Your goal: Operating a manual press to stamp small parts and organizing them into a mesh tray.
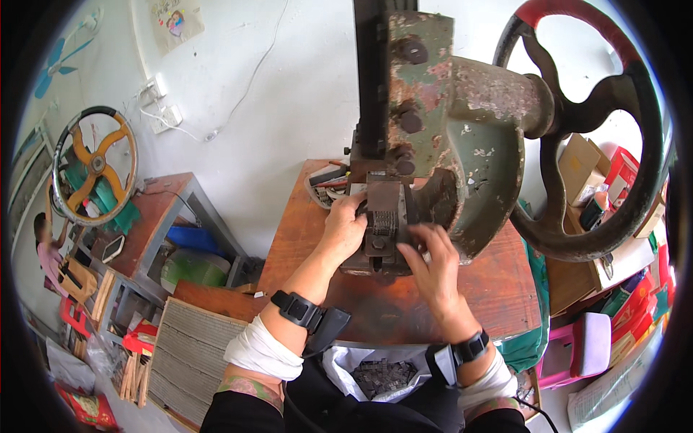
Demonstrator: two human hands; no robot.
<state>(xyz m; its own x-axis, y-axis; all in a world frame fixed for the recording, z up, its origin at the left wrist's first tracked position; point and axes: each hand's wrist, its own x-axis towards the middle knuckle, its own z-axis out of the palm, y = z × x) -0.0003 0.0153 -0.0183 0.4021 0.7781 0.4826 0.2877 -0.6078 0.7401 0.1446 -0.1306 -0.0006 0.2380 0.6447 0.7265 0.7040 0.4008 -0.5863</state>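
An old green hand press with chipped paint stands on a wooden bench, its die block low at the front. A ribbed metal part, like a row of thin strips, sits in the die. My left hand is closed at the die's left side, its fingertips against the edge; whatever they pinch is hidden. On the right side of the die, my right hand has thumb and forefinger apart, with nothing visible between them. Its fingertips are slightly blurred.
A large handwheel juts out on the right. Small metal pieces fill a white sack below the bench edge. A tray of grey strips lies left. Behind the press sits a tool bin. Another person is at far left.
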